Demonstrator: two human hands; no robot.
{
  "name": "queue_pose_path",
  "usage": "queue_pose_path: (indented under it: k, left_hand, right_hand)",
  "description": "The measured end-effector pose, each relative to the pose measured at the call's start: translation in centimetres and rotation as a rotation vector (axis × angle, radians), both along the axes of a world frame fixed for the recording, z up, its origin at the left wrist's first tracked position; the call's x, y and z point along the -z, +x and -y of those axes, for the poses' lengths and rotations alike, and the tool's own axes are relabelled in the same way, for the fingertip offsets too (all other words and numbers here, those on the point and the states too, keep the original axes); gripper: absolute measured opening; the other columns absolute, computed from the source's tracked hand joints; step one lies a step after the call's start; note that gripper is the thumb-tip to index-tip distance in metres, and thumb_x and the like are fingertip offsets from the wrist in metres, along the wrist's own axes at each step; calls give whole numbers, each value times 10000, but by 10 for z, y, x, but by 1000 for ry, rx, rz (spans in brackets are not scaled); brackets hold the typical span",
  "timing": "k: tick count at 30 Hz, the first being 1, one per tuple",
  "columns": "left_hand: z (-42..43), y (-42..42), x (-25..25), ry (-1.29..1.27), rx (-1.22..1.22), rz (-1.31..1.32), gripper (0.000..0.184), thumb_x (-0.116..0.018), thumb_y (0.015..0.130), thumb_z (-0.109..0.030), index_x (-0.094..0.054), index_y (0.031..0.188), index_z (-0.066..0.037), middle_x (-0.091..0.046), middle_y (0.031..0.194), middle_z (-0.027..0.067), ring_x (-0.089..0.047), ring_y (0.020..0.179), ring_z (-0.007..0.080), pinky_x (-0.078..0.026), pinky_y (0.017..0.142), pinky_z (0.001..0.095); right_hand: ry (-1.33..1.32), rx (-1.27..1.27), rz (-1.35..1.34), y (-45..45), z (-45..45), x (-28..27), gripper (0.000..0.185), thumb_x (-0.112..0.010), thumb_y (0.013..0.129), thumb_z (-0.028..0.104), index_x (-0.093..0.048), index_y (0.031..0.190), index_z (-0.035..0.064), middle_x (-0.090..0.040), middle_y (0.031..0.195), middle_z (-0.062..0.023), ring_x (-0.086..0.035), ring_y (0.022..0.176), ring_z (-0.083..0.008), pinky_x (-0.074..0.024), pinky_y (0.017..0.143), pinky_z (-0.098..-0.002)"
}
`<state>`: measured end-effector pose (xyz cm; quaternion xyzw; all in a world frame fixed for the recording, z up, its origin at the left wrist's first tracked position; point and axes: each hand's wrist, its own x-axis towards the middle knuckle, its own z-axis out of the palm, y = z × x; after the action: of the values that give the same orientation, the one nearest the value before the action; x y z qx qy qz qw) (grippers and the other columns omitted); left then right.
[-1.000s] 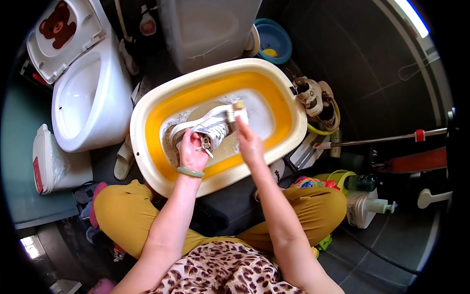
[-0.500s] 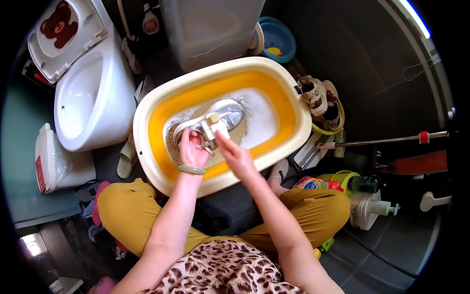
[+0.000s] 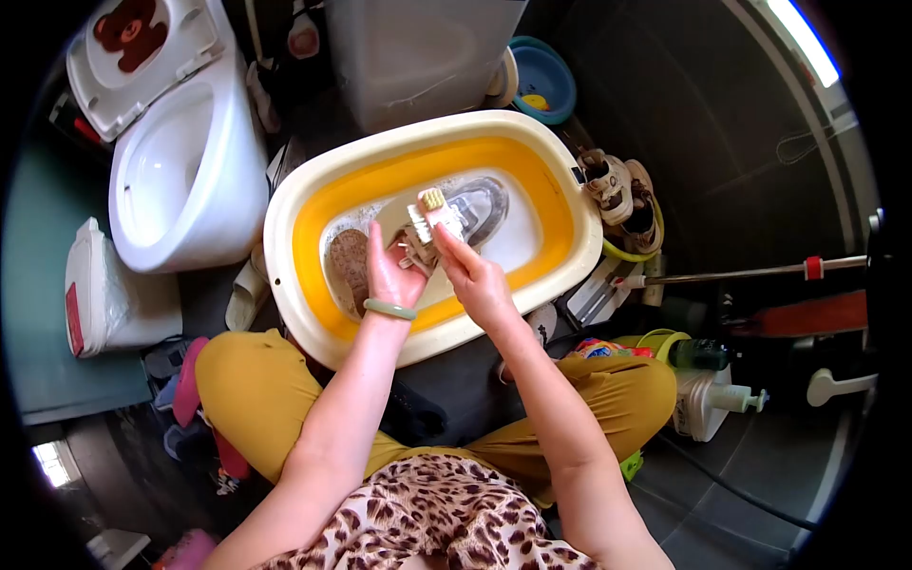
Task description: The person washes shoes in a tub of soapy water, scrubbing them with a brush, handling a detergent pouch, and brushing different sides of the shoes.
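We have our left hand low over the middle of the tub, palm turned up and cupped in a loose hold on the near end of the grey shoe, its toe pointing towards the tub's right end! And there's our right hand, closed in a narrow grip on the scrubbing brush, the white bristles facing left, right over the grey shoe near the tub's centre. Our fingers hide part of the brush, so we can't tell whether it touches the shoe. A pale green bangle circles our left wrist, just above the tub's near rim. Down in the tub's left end we spot a brown sole facing up, while white suds spread over the water on the right. Outside, the toilet stands to the left of the tub with its lid up, and the lidded bin sits farther left. Past the tub's far right corner we see the blue basin, and beside its right end a pair of worn shoes. Well off its near right side stands the pump bottle, close to a dark bottle.
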<state>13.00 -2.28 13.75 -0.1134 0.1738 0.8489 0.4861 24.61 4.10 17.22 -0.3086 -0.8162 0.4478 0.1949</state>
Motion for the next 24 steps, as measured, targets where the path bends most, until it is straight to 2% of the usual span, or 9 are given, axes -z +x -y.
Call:
queue_pose_path:
  k: [1, 9, 11, 14, 17, 18, 20, 22, 24]
  left_hand:
    - [-3, 4, -3, 2, -3, -11, 601, -474, 858, -518, -458, 1206, -29, -521, 1192, 104, -506, 1080, 246, -391, 959, 388]
    - [-25, 19, 8, 26, 37, -111, 434, -384, 924, -449, -500, 1125, -81, -567, 1035, 89, -574, 899, 192, -488, 806, 348]
    - [-19, 13, 5, -16, 22, -179, 446, -383, 920, -456, -502, 1098, -64, -578, 996, 95, -585, 853, 205, -506, 749, 364]
    - [-10, 1, -11, -48, 49, 67, 411, -395, 925, -405, -518, 1030, -27, -595, 890, 84, -594, 792, 216, -517, 712, 365]
    - [-12, -4, 2, 2, 49, 24, 381, -433, 914, -386, -524, 1046, -40, -603, 881, 79, -600, 787, 205, -517, 712, 353]
    - [-17, -3, 4, -74, 22, -194, 329, -459, 910, -336, -526, 1050, -47, -605, 877, 76, -604, 786, 195, -518, 724, 353]
    - [-17, -3, 1, 71, 14, -3, 305, -465, 910, -304, -524, 1063, -47, -593, 942, 91, -601, 838, 185, -517, 735, 345]
    - [-14, -7, -5, 129, -25, 21, 326, -460, 912, -325, -519, 1071, -46, -588, 978, 100, -597, 866, 188, -516, 743, 338]
    - [-6, -9, -16, 7, -55, 138, 424, -448, 914, -383, -487, 1149, -32, -567, 1074, 122, -575, 949, 198, -491, 822, 330]
  right_hand:
    - [56, -10, -63, -1, 1, 1, 354, -551, 854, 215, -535, 1207, 241, -608, 917, -194, -597, 832, -358, -481, 701, -378]
    - [50, 45, 57, 0, 17, -13, 356, -537, 866, 180, -528, 1219, 222, -602, 921, -218, -603, 843, -366, -477, 710, -372]
    - [99, -33, 102, 19, 30, -13, 390, -539, 851, 64, -516, 1236, 125, -630, 1003, -178, -619, 930, -176, -459, 786, -272]
    - [237, -129, 57, 43, 43, -8, 385, -537, 853, 55, -512, 1235, 104, -619, 1034, -182, -622, 938, -188, -463, 780, -274]
    - [250, -139, 214, 17, 28, -25, 364, -535, 862, 79, -526, 1222, 128, -614, 1007, -200, -639, 890, -229, -472, 738, -296]
    - [257, -144, 190, -7, 16, -28, 358, -539, 864, 89, -527, 1220, 124, -620, 989, -196, -640, 861, -221, -474, 725, -299]
    - [266, -158, 163, -25, 11, -28, 353, -542, 866, 99, -528, 1218, 121, -625, 970, -193, -641, 832, -214, -475, 712, -301]
    - [270, -201, -46, -31, 4, -15, 368, -539, 864, 120, -522, 1227, 182, -587, 872, -251, -641, 758, -302, -475, 636, -366]
    - [-112, -62, 107, -8, 11, -17, 427, -542, 867, 84, -468, 1283, 151, -630, 1042, -114, -638, 800, -204, -473, 644, -291]
